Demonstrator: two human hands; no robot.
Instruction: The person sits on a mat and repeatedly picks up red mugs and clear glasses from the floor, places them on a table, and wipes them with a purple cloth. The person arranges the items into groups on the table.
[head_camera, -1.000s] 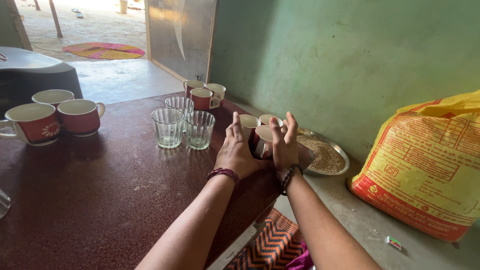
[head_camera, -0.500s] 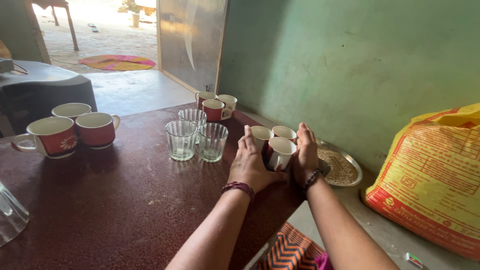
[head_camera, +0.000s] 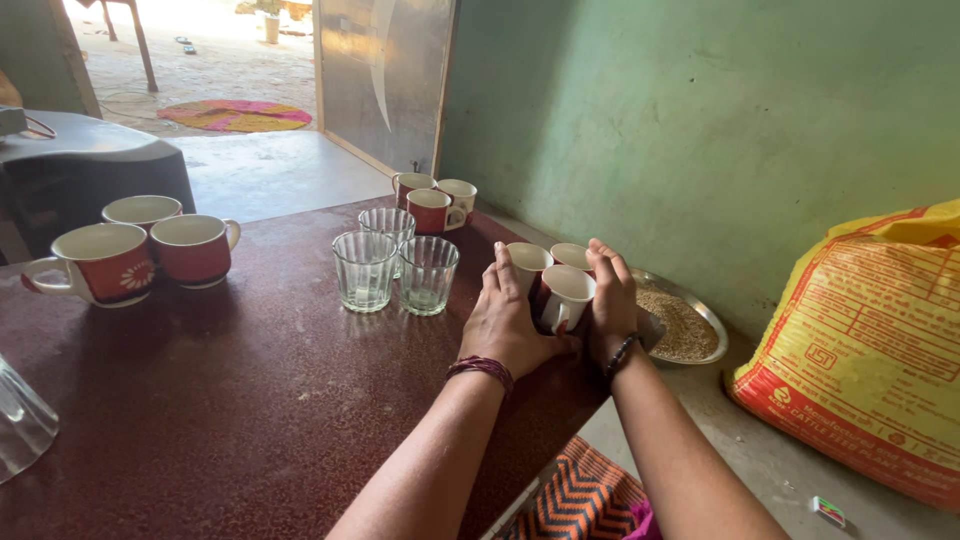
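Three small cups (head_camera: 560, 285), dark red outside and white inside, stand upright with mouths up, clustered near the right edge of the dark red table (head_camera: 200, 400). The left hand (head_camera: 505, 320) and right hand (head_camera: 610, 300) cup them from either side, fingers straight and pressed against the cups. Three clear glasses (head_camera: 395, 265) stand just to their left.

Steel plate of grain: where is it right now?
Head view, right of centre: the steel plate of grain sits off the table's right edge by the green wall, just beyond the right hand.
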